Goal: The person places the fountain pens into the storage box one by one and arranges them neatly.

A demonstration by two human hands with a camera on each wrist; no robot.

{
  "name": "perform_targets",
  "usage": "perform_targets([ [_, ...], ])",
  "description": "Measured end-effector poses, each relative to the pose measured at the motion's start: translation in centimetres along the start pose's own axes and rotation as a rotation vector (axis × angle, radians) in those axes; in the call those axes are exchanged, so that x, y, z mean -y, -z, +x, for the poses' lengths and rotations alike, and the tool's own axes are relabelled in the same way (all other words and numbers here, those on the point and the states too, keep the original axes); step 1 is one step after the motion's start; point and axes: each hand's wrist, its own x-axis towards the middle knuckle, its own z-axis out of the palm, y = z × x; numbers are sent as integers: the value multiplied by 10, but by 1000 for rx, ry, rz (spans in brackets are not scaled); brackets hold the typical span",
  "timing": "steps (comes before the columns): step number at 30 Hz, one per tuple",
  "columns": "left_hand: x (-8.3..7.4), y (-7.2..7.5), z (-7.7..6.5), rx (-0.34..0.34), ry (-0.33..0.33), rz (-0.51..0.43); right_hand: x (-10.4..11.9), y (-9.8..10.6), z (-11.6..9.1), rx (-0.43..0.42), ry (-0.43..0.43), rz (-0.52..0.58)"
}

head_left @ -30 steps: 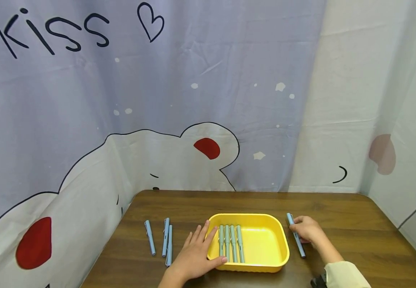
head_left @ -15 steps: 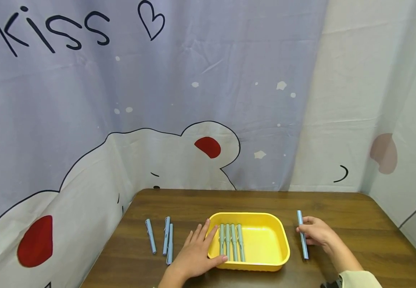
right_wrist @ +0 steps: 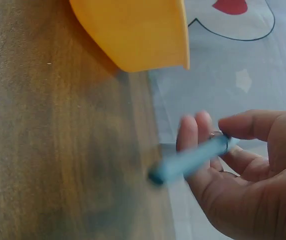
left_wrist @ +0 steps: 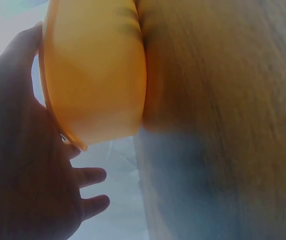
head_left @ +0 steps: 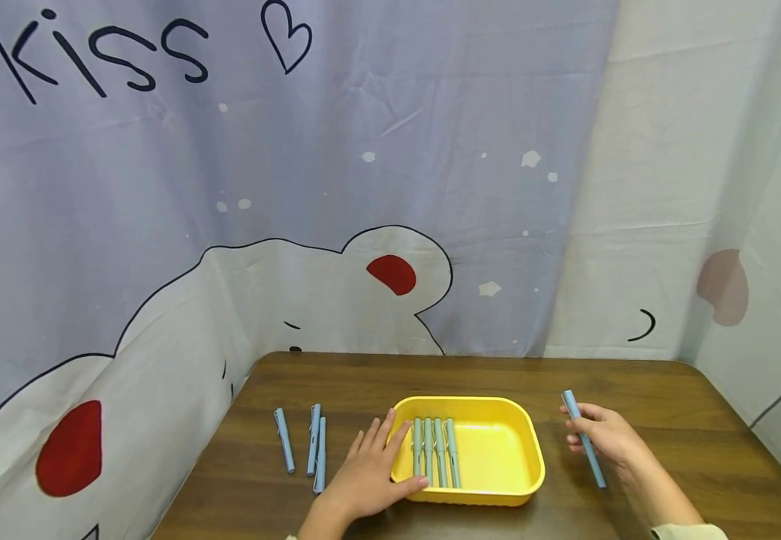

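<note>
My right hand pinches a light blue capped pen between thumb and fingers, to the right of the yellow tray. In the right wrist view this pen slants across the fingers, its near end blurred. Over the tray's left side lies my left hand, fingers spread and straight, thumb across the front rim. The left wrist view has that hand against the tray's outer wall. Several pale green pens lie side by side in the tray's left part.
Three light blue pens lie left of the tray: a lone pen and a close pair, the left pen and the right pen. A printed curtain hangs behind the brown wooden table.
My right hand has moved right, away from the tray, with the blue pen. The pen has swung to near upright, then back to a slant, its clip showing again. My left hand stays put.
</note>
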Motion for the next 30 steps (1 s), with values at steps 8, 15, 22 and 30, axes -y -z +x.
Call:
perform_targets([
  [8, 1, -3, 1, 1, 9, -3, 5, 1, -6, -6, 21, -82],
  [15, 2, -2, 1, 1, 8, -4, 16, -2, -14, -5, 49, -120],
  [22, 0, -1, 0, -2, 0, 5, 21, -9, -16, 43, 32, 24],
  [30, 1, -2, 1, -1, 13, 3, 22, -12, -15, 55, 15, 97],
])
